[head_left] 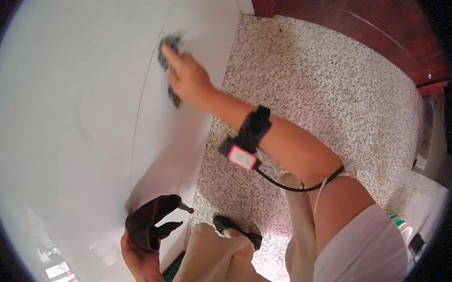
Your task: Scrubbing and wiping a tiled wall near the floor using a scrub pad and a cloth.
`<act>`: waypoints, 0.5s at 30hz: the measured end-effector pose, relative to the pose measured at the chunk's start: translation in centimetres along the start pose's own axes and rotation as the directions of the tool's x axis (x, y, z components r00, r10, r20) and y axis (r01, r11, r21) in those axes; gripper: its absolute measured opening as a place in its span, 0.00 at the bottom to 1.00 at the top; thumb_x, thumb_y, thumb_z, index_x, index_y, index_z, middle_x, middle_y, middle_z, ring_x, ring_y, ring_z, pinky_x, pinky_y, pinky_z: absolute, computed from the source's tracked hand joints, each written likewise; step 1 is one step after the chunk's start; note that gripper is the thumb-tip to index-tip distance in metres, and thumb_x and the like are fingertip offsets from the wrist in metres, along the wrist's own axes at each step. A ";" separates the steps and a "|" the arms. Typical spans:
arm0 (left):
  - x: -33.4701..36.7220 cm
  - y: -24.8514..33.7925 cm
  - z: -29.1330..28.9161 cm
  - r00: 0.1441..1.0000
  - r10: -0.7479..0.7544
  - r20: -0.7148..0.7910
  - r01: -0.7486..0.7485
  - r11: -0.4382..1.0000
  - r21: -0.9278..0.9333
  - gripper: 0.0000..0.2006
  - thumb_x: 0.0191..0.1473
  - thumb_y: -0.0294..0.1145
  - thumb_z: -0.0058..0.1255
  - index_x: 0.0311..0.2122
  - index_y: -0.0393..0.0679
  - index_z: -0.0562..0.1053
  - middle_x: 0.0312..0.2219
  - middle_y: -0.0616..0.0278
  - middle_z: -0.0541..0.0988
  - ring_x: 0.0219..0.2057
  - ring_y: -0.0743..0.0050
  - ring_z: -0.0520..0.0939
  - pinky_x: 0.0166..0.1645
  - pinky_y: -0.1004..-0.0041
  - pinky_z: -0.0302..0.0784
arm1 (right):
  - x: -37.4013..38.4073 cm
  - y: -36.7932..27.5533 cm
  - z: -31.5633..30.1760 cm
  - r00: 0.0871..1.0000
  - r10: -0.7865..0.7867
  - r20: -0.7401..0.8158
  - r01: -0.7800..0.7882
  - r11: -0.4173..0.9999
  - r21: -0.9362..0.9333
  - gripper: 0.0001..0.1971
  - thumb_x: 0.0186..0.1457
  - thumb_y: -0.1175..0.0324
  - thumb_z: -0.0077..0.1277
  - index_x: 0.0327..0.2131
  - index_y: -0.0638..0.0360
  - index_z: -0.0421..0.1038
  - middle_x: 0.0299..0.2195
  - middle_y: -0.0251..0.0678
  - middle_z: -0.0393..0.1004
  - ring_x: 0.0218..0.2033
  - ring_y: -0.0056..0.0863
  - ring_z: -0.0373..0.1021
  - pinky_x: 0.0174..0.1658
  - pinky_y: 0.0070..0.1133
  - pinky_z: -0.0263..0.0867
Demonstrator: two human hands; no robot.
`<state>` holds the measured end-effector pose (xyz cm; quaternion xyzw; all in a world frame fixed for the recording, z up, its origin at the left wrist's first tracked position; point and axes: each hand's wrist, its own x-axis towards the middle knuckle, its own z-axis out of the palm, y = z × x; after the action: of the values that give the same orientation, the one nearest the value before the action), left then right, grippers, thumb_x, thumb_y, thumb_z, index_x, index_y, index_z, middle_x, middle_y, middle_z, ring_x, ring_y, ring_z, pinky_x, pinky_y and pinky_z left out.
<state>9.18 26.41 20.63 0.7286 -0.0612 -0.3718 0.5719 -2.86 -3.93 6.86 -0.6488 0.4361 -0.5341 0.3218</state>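
- Two hands: right hand (192, 82) clasps grey cloth (163, 58) on white panel (83, 97), upper centre.
- Left hand (142, 261), lower left: dark fabric (143, 224) obscures fingers; grip unclear.
- Apparently wiping; next stroke wants flat pressure.

Shows a speckled floor (294, 77) across the middle and right, pale with grey and brownish flecks, crossed by a thin straight seam toward the right. Has one small brown spot near its upper end. Meets there, along an edge bowed by the lens, a dark red panel (382, 28), smooth and slightly glossy, marked with a long pale streak. Includes a short brighter red strip (435, 88) at the far right, just above a grey panel (430, 137). Reveals at lower right a green-and-white round container (401, 223), partly hidden, with a small black object (417, 243) near it, too dim to identify. Offers at lower left a dark green patch (173, 269), mostly covered and unclear.
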 end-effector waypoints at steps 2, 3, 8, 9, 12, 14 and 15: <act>-0.3 0.8 0.9 0.998 -0.049 -0.026 0.047 0.996 -0.074 0.17 0.38 0.29 0.44 0.38 0.40 0.65 0.32 0.60 0.72 0.32 0.71 0.73 0.33 0.73 0.69 | -3.2 -1.1 0.9 0.998 -0.026 0.058 0.024 0.999 0.042 0.25 0.42 0.74 0.40 0.48 0.49 0.53 0.26 0.49 0.61 0.26 0.45 0.62 0.28 0.34 0.61; -0.5 1.1 1.2 0.993 -0.110 -0.042 0.103 0.985 -0.140 0.22 0.29 0.18 0.53 0.37 0.35 0.64 0.31 0.58 0.72 0.31 0.74 0.72 0.36 0.78 0.69 | -4.3 -1.7 0.8 0.990 -0.019 0.141 0.013 0.999 0.045 0.25 0.42 0.74 0.40 0.48 0.49 0.53 0.26 0.48 0.61 0.26 0.45 0.62 0.28 0.34 0.61; -0.7 0.7 1.8 0.997 -0.071 -0.018 0.070 0.997 -0.039 0.16 0.38 0.30 0.45 0.37 0.40 0.65 0.31 0.60 0.72 0.32 0.71 0.72 0.35 0.73 0.67 | -1.3 -0.2 -0.4 0.997 0.034 0.062 -0.035 0.999 0.010 0.25 0.44 0.73 0.40 0.50 0.49 0.51 0.28 0.46 0.58 0.25 0.41 0.61 0.28 0.31 0.59; -0.7 0.6 1.6 0.999 -0.030 -0.036 0.030 0.999 0.010 0.15 0.46 0.40 0.36 0.38 0.46 0.67 0.33 0.62 0.72 0.33 0.69 0.72 0.32 0.69 0.66 | -1.2 -0.3 -0.2 0.998 0.034 0.047 -0.036 0.999 0.033 0.25 0.45 0.73 0.40 0.50 0.49 0.51 0.27 0.46 0.59 0.26 0.41 0.61 0.29 0.30 0.59; -0.2 0.3 0.3 0.992 -0.051 -0.112 0.046 0.998 -0.051 0.15 0.46 0.41 0.36 0.38 0.46 0.67 0.33 0.62 0.72 0.32 0.69 0.72 0.31 0.69 0.66 | -3.8 -1.7 0.5 0.970 0.072 0.234 -0.084 0.996 0.042 0.25 0.45 0.73 0.40 0.50 0.50 0.51 0.26 0.46 0.59 0.26 0.41 0.61 0.30 0.29 0.60; 0.0 0.5 -0.1 0.998 -0.058 -0.018 0.058 0.998 -0.033 0.15 0.46 0.41 0.36 0.38 0.46 0.67 0.33 0.62 0.72 0.32 0.69 0.72 0.31 0.69 0.67 | -3.0 -1.7 0.6 0.947 0.116 0.299 -0.130 0.991 0.029 0.25 0.44 0.73 0.40 0.50 0.50 0.50 0.26 0.47 0.60 0.27 0.42 0.62 0.32 0.30 0.60; 0.0 0.5 -0.1 0.994 -0.074 0.085 0.075 0.997 -0.007 0.15 0.46 0.40 0.37 0.38 0.45 0.67 0.33 0.61 0.72 0.32 0.68 0.73 0.31 0.69 0.68 | -1.9 -1.1 0.3 0.983 0.063 0.173 -0.068 0.997 0.023 0.26 0.44 0.73 0.40 0.50 0.49 0.50 0.27 0.48 0.60 0.27 0.44 0.62 0.30 0.32 0.61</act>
<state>9.42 26.29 21.11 0.7111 -0.0561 -0.4238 0.5583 -2.41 -1.78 7.00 -0.6732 0.4199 -0.4713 0.3852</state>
